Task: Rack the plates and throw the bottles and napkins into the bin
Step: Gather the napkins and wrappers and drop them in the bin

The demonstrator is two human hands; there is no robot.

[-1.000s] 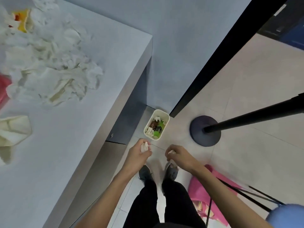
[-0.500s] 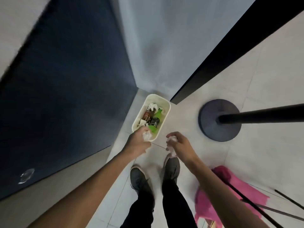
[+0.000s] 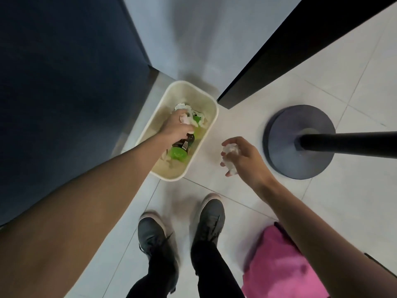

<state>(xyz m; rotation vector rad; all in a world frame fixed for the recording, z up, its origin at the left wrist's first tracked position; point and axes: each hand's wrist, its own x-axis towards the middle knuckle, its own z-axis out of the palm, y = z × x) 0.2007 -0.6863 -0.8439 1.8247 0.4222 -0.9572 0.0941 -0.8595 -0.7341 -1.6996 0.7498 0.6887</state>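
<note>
1. The bin stands on the floor by the wall. It already holds a green bottle, a dark-labelled bottle and white napkins, so I'd say part of the clearing is done.
2. The left hand is down in the bin's mouth, fingers curled round a crumpled napkin not yet dropped.
3. The right hand hangs over the tiles just beside the bin, fingers curled round a second wad.
4. Both wads look small, white and tightly scrunched.
5. No plates or rack are in sight, so I can't judge that part.
</note>
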